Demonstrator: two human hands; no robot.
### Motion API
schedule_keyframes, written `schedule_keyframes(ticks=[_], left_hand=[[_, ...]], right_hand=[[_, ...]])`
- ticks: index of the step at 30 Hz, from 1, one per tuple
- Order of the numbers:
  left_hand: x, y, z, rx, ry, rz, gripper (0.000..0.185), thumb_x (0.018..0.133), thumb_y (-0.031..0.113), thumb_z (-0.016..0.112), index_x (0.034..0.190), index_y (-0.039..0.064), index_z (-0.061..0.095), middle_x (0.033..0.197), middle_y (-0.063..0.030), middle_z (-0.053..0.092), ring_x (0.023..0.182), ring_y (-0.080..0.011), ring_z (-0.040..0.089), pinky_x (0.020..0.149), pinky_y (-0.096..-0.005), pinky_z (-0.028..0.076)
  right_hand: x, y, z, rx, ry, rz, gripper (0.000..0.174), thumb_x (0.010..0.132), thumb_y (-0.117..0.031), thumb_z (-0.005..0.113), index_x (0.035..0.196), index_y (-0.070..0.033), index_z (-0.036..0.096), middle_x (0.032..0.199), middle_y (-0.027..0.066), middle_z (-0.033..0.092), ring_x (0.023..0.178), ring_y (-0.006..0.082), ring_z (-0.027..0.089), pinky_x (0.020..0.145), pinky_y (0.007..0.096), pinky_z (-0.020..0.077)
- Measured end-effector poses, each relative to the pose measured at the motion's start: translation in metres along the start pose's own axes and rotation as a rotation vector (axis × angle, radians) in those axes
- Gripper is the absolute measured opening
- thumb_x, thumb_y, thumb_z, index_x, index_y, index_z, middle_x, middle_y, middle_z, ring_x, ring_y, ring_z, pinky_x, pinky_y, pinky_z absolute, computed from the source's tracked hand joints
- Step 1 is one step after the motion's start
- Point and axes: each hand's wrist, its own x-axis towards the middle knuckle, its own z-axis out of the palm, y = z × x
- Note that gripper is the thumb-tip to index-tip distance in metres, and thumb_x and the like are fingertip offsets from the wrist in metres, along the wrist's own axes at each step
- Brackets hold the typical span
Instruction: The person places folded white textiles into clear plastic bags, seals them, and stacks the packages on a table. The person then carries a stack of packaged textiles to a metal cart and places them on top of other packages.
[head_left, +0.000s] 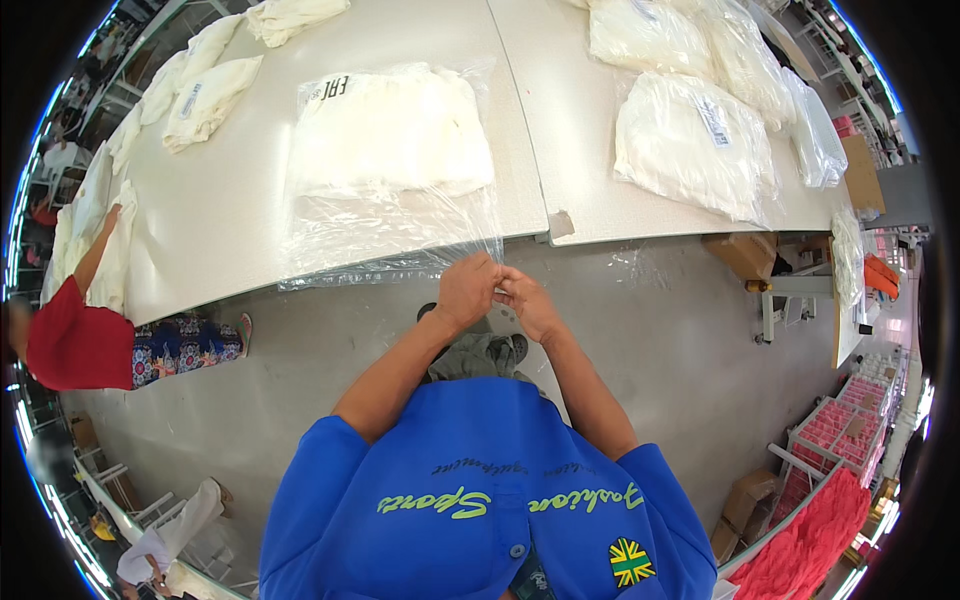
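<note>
In front of me on the table, a cream folded garment (390, 135) lies inside a clear plastic bag (390, 225). The bag bears printed marks at its upper left, and its loose near end hangs over the table edge. My left hand (471, 291) is closed on the right corner of that loose end. Close against it, my right hand (529, 304) has bent fingers meeting the left fingertips. Whether those right fingers pinch some film is too small to see.
Bagged cream garments (686, 146) lie on the right tabletop; unbagged cream garments (210, 101) lie at the left. A seam (517, 112) parts the tabletops. A person in a red top (79, 337) reaches onto the table at far left. Cardboard boxes (742, 253) stand beneath at right.
</note>
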Motion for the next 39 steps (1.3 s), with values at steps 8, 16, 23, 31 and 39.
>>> schedule_keyframes(ticks=[8, 16, 23, 31, 39], left_hand=[[-0.020, 0.005, 0.017, 0.052, -0.051, 0.129, 0.009, 0.082, 0.008, 0.062, 0.091, 0.008, 0.059, 0.092, -0.0091, 0.061, 0.083, -0.0321, 0.063, 0.066, -0.0445, 0.050], [-0.303, -0.168, -0.069, 0.278, -0.341, -0.857, 0.020, 0.090, 0.020, 0.061, 0.101, 0.004, 0.067, 0.104, -0.0194, 0.065, 0.097, -0.0418, 0.060, 0.083, -0.0528, 0.048], [-0.548, -0.124, -0.212, 0.480, -0.762, -1.726, 0.015, 0.081, 0.027, 0.076, 0.081, 0.012, 0.071, 0.087, -0.0038, 0.071, 0.076, -0.0185, 0.066, 0.074, -0.0348, 0.051], [-0.465, -0.198, -0.029, 0.460, -0.169, -1.097, 0.019, 0.082, 0.023, 0.068, 0.081, 0.005, 0.065, 0.080, -0.0167, 0.064, 0.082, -0.0321, 0.063, 0.074, -0.0486, 0.051], [-0.113, -0.059, 0.095, -0.610, -0.416, -0.030, 0.021, 0.092, 0.021, 0.057, 0.109, 0.010, 0.064, 0.096, -0.0100, 0.067, 0.092, -0.0263, 0.065, 0.079, -0.0390, 0.052]], right_hand=[[0.049, 0.001, 0.008, -0.324, 0.315, -0.158, 0.020, 0.096, -0.020, 0.060, 0.099, -0.003, 0.070, 0.092, 0.0022, 0.071, 0.084, 0.0091, 0.061, 0.074, 0.0255, 0.0477], [0.036, -0.021, -0.013, -0.595, 0.433, -0.160, 0.025, 0.098, -0.029, 0.059, 0.101, -0.006, 0.068, 0.097, 0.0033, 0.072, 0.088, 0.0094, 0.065, 0.073, 0.0248, 0.0471], [0.017, -0.015, -0.034, -0.568, 0.450, -0.083, 0.025, 0.100, -0.031, 0.056, 0.100, -0.009, 0.067, 0.092, 0.0004, 0.069, 0.087, 0.0090, 0.062, 0.074, 0.0251, 0.0471], [-0.003, -0.002, 0.000, -0.968, 0.475, -0.498, 0.030, 0.095, -0.022, 0.064, 0.118, -0.004, 0.063, 0.103, 0.0079, 0.067, 0.092, 0.0175, 0.062, 0.082, 0.0319, 0.0499], [-0.030, -0.017, 0.060, -1.218, -0.471, -0.516, 0.052, 0.092, -0.036, 0.066, 0.135, -0.009, 0.056, 0.114, 0.0159, 0.066, 0.111, 0.0326, 0.061, 0.098, 0.0425, 0.0476]])
